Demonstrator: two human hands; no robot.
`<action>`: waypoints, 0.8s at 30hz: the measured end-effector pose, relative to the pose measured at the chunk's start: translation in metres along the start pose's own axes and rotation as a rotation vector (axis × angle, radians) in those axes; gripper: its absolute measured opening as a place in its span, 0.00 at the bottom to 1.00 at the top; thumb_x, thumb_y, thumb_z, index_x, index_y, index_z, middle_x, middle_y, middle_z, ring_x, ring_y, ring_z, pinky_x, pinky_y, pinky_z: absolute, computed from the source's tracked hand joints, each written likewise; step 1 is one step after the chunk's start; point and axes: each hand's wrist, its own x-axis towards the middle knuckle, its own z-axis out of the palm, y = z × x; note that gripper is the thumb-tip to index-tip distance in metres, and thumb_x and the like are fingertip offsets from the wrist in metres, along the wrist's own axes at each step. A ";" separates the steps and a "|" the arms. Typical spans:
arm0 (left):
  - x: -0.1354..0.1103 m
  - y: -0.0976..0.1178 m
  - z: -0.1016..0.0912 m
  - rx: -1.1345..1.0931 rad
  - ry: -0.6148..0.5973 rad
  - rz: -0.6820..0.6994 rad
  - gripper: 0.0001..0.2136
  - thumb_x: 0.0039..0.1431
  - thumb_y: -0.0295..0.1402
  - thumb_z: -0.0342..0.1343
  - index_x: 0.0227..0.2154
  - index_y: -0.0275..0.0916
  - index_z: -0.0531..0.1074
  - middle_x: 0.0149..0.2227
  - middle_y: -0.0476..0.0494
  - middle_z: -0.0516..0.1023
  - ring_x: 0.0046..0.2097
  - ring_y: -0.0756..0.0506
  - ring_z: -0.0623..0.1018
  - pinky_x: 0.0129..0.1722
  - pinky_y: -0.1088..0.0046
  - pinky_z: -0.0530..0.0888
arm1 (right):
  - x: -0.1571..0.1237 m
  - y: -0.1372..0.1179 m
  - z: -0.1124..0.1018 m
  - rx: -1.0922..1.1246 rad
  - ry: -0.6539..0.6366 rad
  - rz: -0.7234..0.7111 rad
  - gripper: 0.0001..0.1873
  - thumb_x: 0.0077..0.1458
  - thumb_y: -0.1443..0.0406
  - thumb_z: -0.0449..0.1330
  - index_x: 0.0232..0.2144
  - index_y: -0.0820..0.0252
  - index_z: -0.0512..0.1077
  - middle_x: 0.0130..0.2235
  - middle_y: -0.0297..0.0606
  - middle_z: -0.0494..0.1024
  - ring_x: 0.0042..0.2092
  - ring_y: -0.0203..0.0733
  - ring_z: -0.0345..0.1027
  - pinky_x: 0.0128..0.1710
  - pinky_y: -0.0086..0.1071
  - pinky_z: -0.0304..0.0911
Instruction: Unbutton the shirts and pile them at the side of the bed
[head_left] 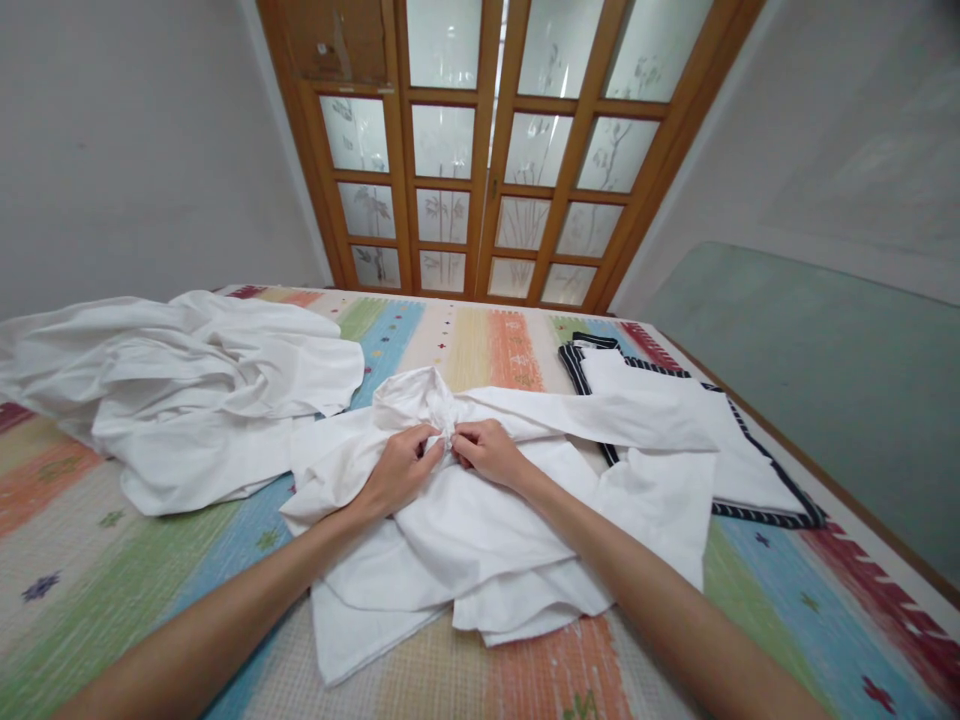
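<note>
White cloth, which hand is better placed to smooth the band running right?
Probably right: both pinch the cloth, but right hand lies beside that band; left hand is farther off.

No readable text, no labels, brands or numbers, on white cloth [480,545], bedspread [516,352], door [489,150]

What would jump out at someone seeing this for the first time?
The left hand and right hand both pinch a bunched spot of a rumpled white cloth, mid-picture on a brightly striped bedspread. A bigger white heap lies at the left, a flat folded piece with dark striped trim at the right. Behind stands a wooden door with frosted glass panes.
</note>
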 end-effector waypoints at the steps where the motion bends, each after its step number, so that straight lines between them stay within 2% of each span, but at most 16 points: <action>1: 0.000 0.000 0.000 -0.004 0.002 -0.004 0.12 0.60 0.38 0.49 0.31 0.38 0.74 0.24 0.50 0.72 0.25 0.50 0.66 0.28 0.74 0.64 | 0.000 -0.001 0.001 -0.042 0.023 -0.015 0.15 0.54 0.69 0.53 0.16 0.60 0.64 0.17 0.29 0.66 0.22 0.32 0.57 0.26 0.26 0.50; 5: 0.001 0.000 0.000 -0.007 0.017 -0.014 0.12 0.59 0.38 0.49 0.30 0.38 0.74 0.23 0.51 0.71 0.25 0.50 0.65 0.28 0.75 0.64 | 0.000 -0.002 0.005 -0.129 0.086 -0.043 0.15 0.56 0.68 0.53 0.17 0.60 0.64 0.18 0.29 0.66 0.23 0.33 0.57 0.27 0.27 0.49; 12: -0.001 -0.001 0.000 0.095 0.023 0.039 0.11 0.59 0.38 0.49 0.28 0.38 0.73 0.22 0.50 0.71 0.25 0.50 0.66 0.28 0.74 0.64 | -0.002 -0.003 0.006 -0.205 0.069 -0.072 0.14 0.55 0.70 0.54 0.18 0.59 0.62 0.19 0.29 0.65 0.23 0.33 0.57 0.28 0.27 0.48; 16: -0.002 0.000 0.001 0.120 0.035 0.041 0.10 0.57 0.38 0.52 0.30 0.37 0.73 0.23 0.49 0.72 0.25 0.50 0.68 0.27 0.74 0.64 | -0.003 -0.002 0.003 -0.059 0.045 -0.041 0.14 0.55 0.69 0.52 0.18 0.59 0.61 0.18 0.28 0.63 0.24 0.33 0.57 0.27 0.26 0.50; 19: -0.003 0.001 0.001 0.114 0.027 0.047 0.10 0.57 0.38 0.53 0.31 0.37 0.74 0.25 0.48 0.74 0.25 0.50 0.68 0.27 0.75 0.64 | -0.004 -0.003 0.002 0.086 0.047 -0.009 0.14 0.55 0.68 0.51 0.19 0.59 0.62 0.19 0.28 0.66 0.25 0.34 0.59 0.29 0.26 0.54; 24: -0.003 0.001 0.001 0.137 0.005 0.087 0.09 0.57 0.35 0.52 0.29 0.37 0.75 0.24 0.49 0.75 0.24 0.50 0.69 0.27 0.76 0.65 | -0.005 -0.003 0.004 0.172 0.061 0.001 0.13 0.58 0.59 0.56 0.25 0.59 0.65 0.22 0.29 0.71 0.26 0.34 0.63 0.30 0.26 0.57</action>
